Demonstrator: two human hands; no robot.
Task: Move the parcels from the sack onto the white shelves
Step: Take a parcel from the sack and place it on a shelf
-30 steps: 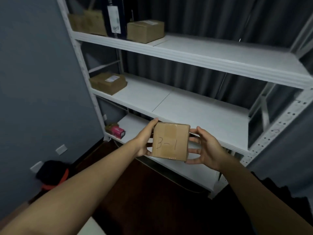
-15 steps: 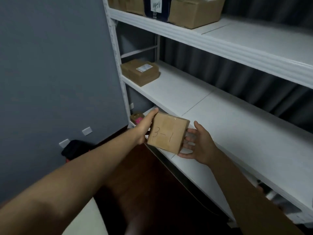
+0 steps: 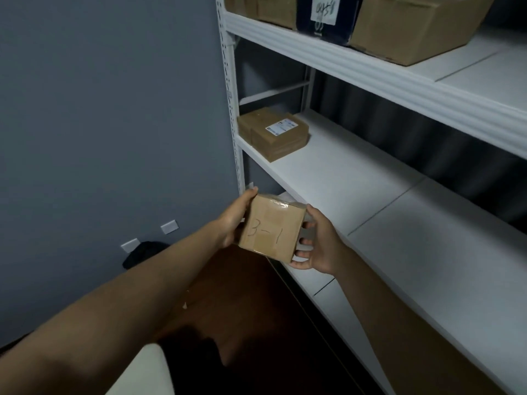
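Observation:
A small brown cardboard parcel (image 3: 271, 228) marked "3-1" is held in the air between both hands, just in front of the white shelves (image 3: 356, 178). My left hand (image 3: 235, 216) grips its left side with the thumb on the top edge. My right hand (image 3: 316, 243) grips its right side, fingers curled under and behind it. The parcel hangs at the height of the lower shelf's front edge, left of the middle shelf board. The sack is not in view.
A flat brown parcel with a label (image 3: 275, 132) lies at the left end of the middle shelf. Several boxes (image 3: 413, 27) stand on the top shelf. A grey wall (image 3: 114, 109) with sockets is on the left, a dark object (image 3: 144, 252) on the floor below.
The view has moved closer to the shelves and to the left. Both hands with the parcel have shifted slightly toward the shelf's left end.

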